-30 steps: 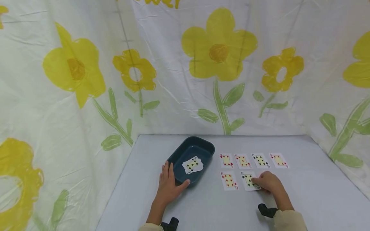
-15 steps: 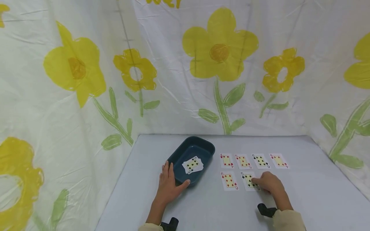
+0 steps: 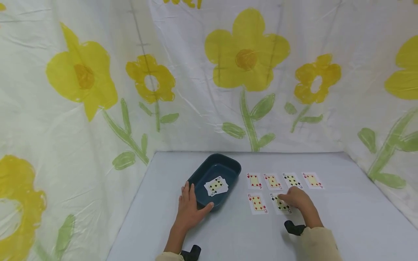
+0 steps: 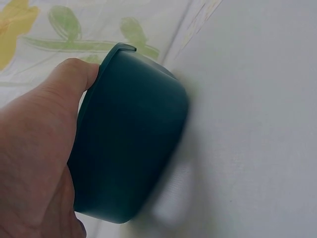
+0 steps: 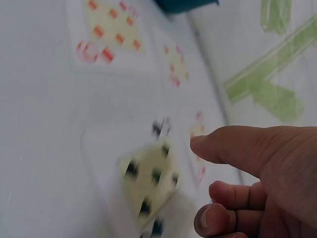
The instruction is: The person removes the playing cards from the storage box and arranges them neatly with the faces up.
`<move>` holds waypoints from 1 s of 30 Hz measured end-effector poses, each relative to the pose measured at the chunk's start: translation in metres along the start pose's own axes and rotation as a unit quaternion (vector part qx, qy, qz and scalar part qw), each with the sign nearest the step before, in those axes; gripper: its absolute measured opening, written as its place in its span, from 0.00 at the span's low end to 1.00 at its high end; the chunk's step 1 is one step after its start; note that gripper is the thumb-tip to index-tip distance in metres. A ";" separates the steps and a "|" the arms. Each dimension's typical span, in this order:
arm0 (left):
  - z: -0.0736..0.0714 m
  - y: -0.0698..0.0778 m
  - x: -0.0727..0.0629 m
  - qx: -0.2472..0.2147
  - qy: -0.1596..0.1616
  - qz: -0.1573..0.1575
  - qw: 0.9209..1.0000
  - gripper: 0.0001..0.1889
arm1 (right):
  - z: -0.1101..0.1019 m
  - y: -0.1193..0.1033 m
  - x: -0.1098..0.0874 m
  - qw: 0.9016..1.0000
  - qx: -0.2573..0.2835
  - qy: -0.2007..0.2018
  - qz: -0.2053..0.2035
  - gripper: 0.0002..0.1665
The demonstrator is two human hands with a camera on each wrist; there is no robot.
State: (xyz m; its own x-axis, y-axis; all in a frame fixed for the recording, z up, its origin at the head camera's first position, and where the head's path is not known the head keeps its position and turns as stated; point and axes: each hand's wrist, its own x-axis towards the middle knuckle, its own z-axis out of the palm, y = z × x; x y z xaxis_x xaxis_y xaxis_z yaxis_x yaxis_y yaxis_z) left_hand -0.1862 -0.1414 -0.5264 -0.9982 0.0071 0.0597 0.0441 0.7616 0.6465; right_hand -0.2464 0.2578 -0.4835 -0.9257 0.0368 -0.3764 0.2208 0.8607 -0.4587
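Note:
My left hand (image 3: 190, 210) holds the near end of a dark teal tray (image 3: 232, 164), fingers along its left rim and thumb at the near right corner. A small pile of playing cards (image 3: 216, 186) lies in the tray, the five of clubs on top. My right hand (image 3: 298, 201) is over the right part of the five of spades (image 3: 277, 204). In the right wrist view, its thumb (image 5: 223, 144) points out, the other visible fingers are curled, and nothing is between them. The six of diamonds (image 3: 258, 204) lies just left of the five of spades.
Behind is a row with the four of hearts (image 3: 254, 181), five of diamonds (image 3: 272, 181), six of spades (image 3: 291, 179) and four of diamonds (image 3: 312, 180). The white table (image 3: 228, 239) ends at a hanging sheet (image 3: 196, 108) painted with yellow flowers.
My right hand has let go of the five of spades' near right corner and moved up and left over the card, which lies flat. My left hand and the tray stay put.

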 end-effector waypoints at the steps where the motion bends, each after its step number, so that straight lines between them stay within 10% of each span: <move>1: 0.000 0.000 0.000 -0.002 0.001 0.000 1.000 0.60 | -0.001 -0.007 0.002 1.000 -0.001 0.002 -0.006 0.23; 30: 0.002 -0.001 -0.001 -0.009 0.016 0.017 1.000 0.61 | 0.012 -0.197 0.053 0.980 -0.015 0.051 -0.191 0.26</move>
State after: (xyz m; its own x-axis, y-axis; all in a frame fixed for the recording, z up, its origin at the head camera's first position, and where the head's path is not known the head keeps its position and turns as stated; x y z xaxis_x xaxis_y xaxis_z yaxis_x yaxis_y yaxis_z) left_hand -0.1857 -0.1412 -0.5286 -0.9943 0.0125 0.1062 0.0796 0.7497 0.6570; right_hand -0.3353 0.0841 -0.4228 -0.9654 -0.2416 -0.0985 -0.1556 0.8362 -0.5259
